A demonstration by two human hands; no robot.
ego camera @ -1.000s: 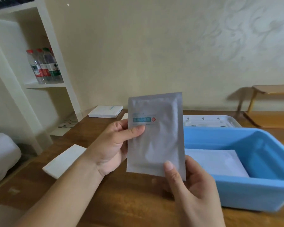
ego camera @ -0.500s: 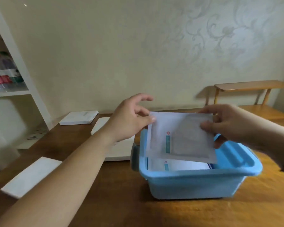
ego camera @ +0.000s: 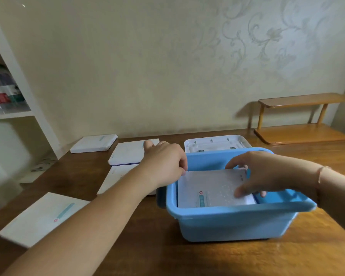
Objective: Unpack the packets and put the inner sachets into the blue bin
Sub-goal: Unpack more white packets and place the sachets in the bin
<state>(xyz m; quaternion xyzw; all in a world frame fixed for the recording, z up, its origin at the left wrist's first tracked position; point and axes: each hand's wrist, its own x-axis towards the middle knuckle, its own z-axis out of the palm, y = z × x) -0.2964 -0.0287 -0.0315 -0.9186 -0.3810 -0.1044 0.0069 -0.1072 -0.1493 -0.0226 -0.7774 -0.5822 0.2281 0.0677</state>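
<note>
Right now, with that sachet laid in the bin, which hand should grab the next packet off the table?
Probably the left hand. It sits at the blue bin's left rim, right beside the white packets on the table. The right hand reaches into the bin over the sachet, farther away.

I am wearing nothing on my forearms: both are showing bare, with no sleeves reaching them. My left hand [ego camera: 163,164] is carrying no ring or watch. A thin pinkish string bracelet [ego camera: 321,172] is circling my right wrist, by my right hand [ego camera: 265,174].
</note>
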